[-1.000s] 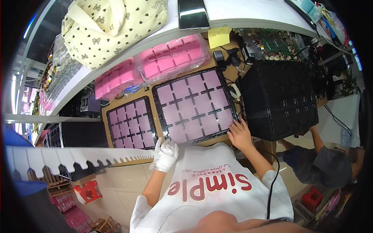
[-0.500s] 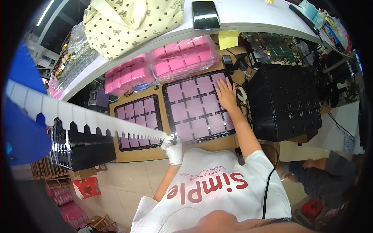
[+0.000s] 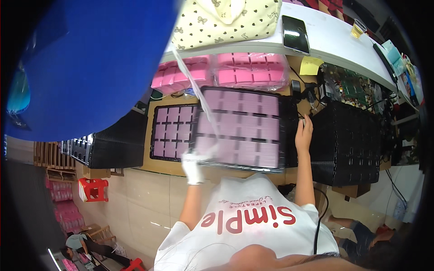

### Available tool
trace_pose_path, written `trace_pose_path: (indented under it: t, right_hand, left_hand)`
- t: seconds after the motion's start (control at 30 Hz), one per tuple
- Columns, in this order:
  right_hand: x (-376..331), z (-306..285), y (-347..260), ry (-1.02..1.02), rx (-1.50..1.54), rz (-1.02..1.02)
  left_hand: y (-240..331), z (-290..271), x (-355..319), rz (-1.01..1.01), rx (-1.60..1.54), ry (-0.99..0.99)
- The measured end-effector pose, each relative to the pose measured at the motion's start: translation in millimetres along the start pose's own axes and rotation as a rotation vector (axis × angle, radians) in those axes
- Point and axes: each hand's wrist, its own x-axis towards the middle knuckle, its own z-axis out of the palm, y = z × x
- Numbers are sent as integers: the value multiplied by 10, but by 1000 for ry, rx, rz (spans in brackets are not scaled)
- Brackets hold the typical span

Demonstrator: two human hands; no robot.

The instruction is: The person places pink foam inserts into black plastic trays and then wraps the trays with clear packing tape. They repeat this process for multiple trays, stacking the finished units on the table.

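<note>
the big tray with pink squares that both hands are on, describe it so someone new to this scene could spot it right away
Start at the brown workbench below the white shelf. At its middle lies the large black grid tray filled with pale pink squares, the gloved left hand at its near corner and the bare right hand at its right edge. It is larger and looks lifted and tilted, unlike the smaller flat tray left of it.

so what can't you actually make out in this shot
- Left hand: white glove hides its fingers; grip on the black tray unclear.
- Right hand: fingertips at the tray's right edge, contact unclear.
- Tray's pink pieces: blurred by clear film.
- Upper left: a blue sheet blocks the head view.
</note>
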Motion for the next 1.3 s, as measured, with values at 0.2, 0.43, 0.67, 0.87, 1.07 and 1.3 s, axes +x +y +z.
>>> trace_pose_path:
  t: [0.2, 0.43, 0.67, 0.87, 1.07, 1.3]
  right_hand:
    - [-375, -336, -331, -34, 99, -41]
    - [-712, -441, -389, -52, 25, 37]
    - [-837, -515, -565, -10, 18, 14]
    - [-817, -210, -777, -82, 96, -41]
    - [-767, -186, -773, -119, 112, -95]
    - [-667, -228, -680, -92, 133, -101]
  left_hand:
    - [-726, -2142, 1174, -111, -271, 291]
    - [-950, -2559, 1789, -198, 11, 338]
    - [-444, -977, 1462, 114, 1042, 218]
    - [-697, 45, 680, 242, 1501, -415]
    - [-854, -99, 621, 312, 1585, -512]
    - [-622, 40, 924, 194, 742, -514]
